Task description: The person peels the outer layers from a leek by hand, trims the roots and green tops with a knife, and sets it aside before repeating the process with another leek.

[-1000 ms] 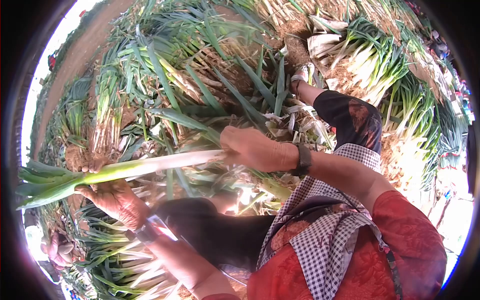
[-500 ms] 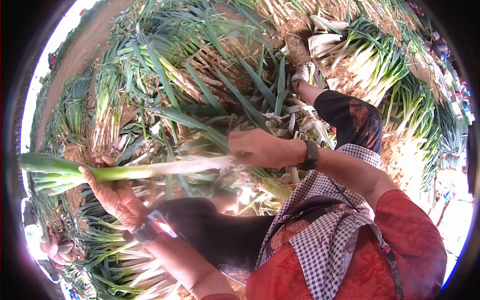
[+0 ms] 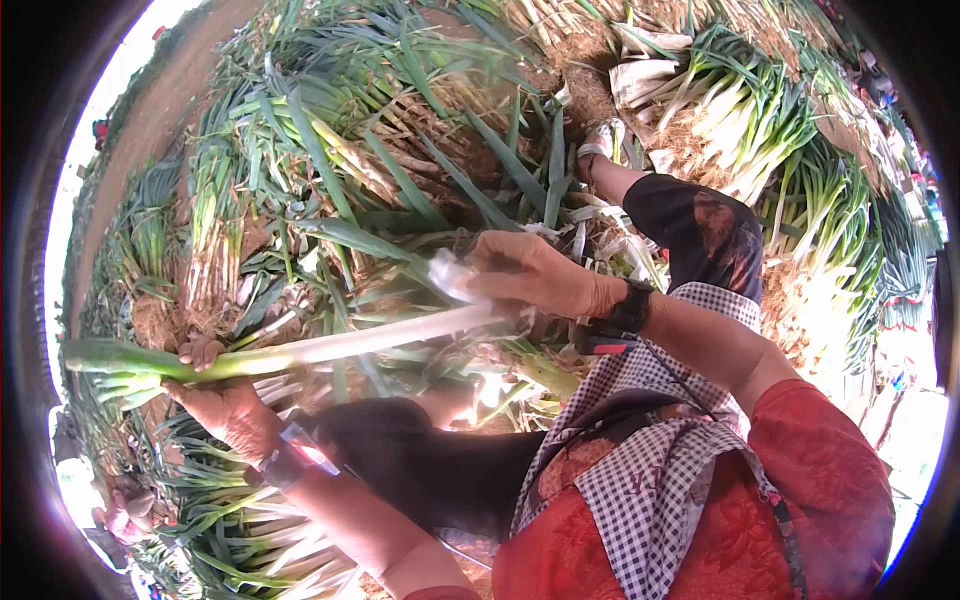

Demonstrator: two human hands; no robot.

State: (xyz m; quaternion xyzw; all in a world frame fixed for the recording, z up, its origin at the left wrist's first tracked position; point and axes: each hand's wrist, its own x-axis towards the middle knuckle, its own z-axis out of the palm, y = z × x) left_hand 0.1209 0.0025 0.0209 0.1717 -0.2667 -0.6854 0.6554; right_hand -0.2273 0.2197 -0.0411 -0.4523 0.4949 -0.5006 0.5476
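A leek (image 3: 340,347) with its green leaves cut short lies across the view, its pale shank pointing right. My left hand (image 3: 225,405) is closed around the leek's green part. My right hand (image 3: 530,275) is just above the pale root end, fingers closed together. At its fingertips is a blurred whitish scrap (image 3: 452,275) that looks like peeled leek skin. Whether those fingers also touch the root end cannot be made out. Below and behind the leek are loose leaves and trimmings (image 3: 400,230).
Heaps of leeks (image 3: 400,130) surround me on the ground. More bunches with white shanks (image 3: 730,130) lie at the upper right, and others (image 3: 290,530) at the lower left, beside my leg (image 3: 420,460). My foot (image 3: 604,140) rests among the trimmings.
My right hand has lifted slightly and turned off the leek's root end, with a whitish scrap now showing at its fingers. The leek and my left hand have shifted slightly right and down.
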